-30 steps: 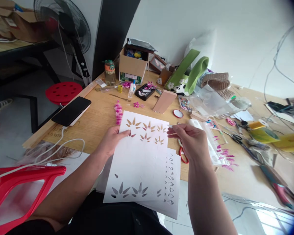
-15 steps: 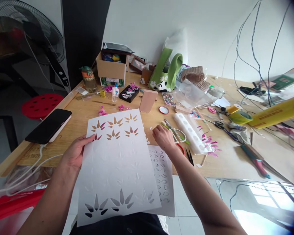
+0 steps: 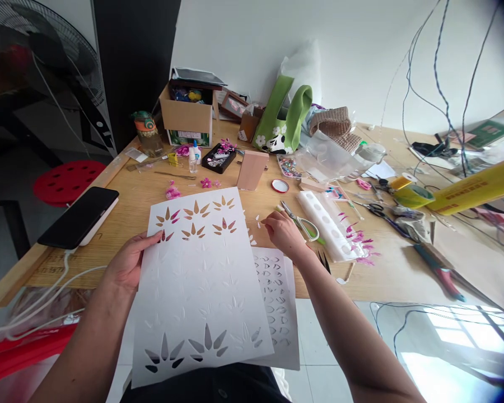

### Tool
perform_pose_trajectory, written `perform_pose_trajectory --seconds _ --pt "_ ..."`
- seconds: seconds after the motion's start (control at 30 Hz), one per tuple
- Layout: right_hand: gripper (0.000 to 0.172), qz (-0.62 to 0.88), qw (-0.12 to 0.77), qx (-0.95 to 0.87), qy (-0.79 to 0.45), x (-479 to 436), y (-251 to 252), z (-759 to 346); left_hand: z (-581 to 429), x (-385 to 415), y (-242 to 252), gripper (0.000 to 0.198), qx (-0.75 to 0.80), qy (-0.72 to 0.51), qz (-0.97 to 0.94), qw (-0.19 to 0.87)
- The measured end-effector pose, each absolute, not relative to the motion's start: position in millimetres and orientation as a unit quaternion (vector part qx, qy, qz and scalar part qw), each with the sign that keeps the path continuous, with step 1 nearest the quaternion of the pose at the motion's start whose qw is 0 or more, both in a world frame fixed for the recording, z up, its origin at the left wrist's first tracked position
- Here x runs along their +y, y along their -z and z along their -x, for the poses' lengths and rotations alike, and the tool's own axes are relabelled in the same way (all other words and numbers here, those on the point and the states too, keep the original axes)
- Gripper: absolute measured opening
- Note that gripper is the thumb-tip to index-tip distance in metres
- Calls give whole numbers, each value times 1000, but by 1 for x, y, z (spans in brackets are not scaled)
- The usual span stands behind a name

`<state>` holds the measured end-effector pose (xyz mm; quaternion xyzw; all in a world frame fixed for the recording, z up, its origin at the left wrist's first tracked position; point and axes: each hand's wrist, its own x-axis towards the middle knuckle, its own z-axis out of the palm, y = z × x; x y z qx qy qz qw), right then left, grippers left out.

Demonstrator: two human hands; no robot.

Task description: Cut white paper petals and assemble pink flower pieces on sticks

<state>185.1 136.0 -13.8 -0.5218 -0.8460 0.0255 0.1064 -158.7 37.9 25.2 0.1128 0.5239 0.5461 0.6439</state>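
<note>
My left hand [image 3: 130, 260] grips the left edge of a white die-cut sheet [image 3: 201, 263], thumb on top. Rows of leaf-shaped cuts run across the sheet; those at its top and bottom are mostly punched out, while the middle ones still hold their pieces. A second cut sheet [image 3: 288, 313] lies partly beneath it, at the table's front edge. My right hand [image 3: 284, 232] is low over the wood, thumb and fingers pinched beside small white petal-shaped pieces [image 3: 257, 219]. What sits between its fingertips is too small to make out. White-handled scissors [image 3: 307, 228] lie just right of that hand.
Pink feathery stems rest on a white foam-like strip [image 3: 325, 226] at the right. Black-tipped tweezers [image 3: 324, 261] lie closer in. Farther back stand a wooden block [image 3: 251, 170], a red-rimmed lid [image 3: 280, 186], and glue bottles [image 3: 194, 158]. A phone [image 3: 79, 215] sits at the left.
My right hand has shifted slightly right and its fingers now pinch near the small white pieces. The left hand keeps its hold on the sheet. The view has moved slightly.
</note>
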Motion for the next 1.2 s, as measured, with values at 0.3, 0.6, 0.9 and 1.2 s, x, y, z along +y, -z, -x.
perform_pose_trajectory --seconds 0.3,0.6,0.9,1.2 --pt "20 519 100 -849 -16 145 18 -176 156 39 -26 16 519 -537 -129 653" --pt "18 517 96 -850 -32 151 9 -176 156 39 -28 16 518 -537 -129 653" --pt "15 509 102 -853 -51 152 13 -177 157 38 -30 16 526 -537 -113 650" --pt "17 523 152 -835 -80 150 9 -180 159 38 -27 15 521 -535 -121 654"
